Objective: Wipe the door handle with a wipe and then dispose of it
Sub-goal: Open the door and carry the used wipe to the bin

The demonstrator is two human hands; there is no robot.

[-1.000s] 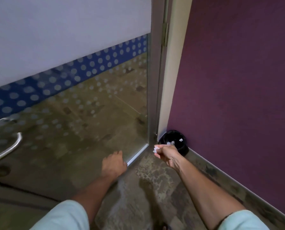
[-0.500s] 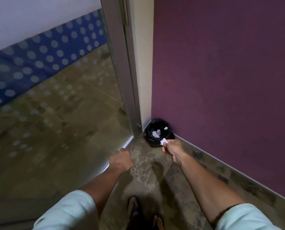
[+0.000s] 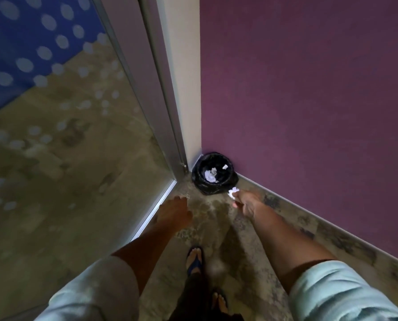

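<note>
A plum-coloured painted wall fills the right of the view and is edged at its foot by a pale skirting strip that runs diagonally down to the right. On the left, a glass door panel with a blue band of pale dots is bounded by a grey metal frame, and a narrow cream jamb is set between frame and wall. A wedge of mottled stone-patterned floor is left open between the door's bottom rail and the skirting, narrowing toward the corner. In that corner, touching or nearly touching both edges, a small round bin lined with a black plastic bag is seen, with crumpled white scraps inside. The left hand is held empty over the floor near the door rail, its grip loosely apart. The right hand is extended just beside the bin's near rim, its grip pinched on a small crumpled white wipe, which has not yet been dropped in
</note>
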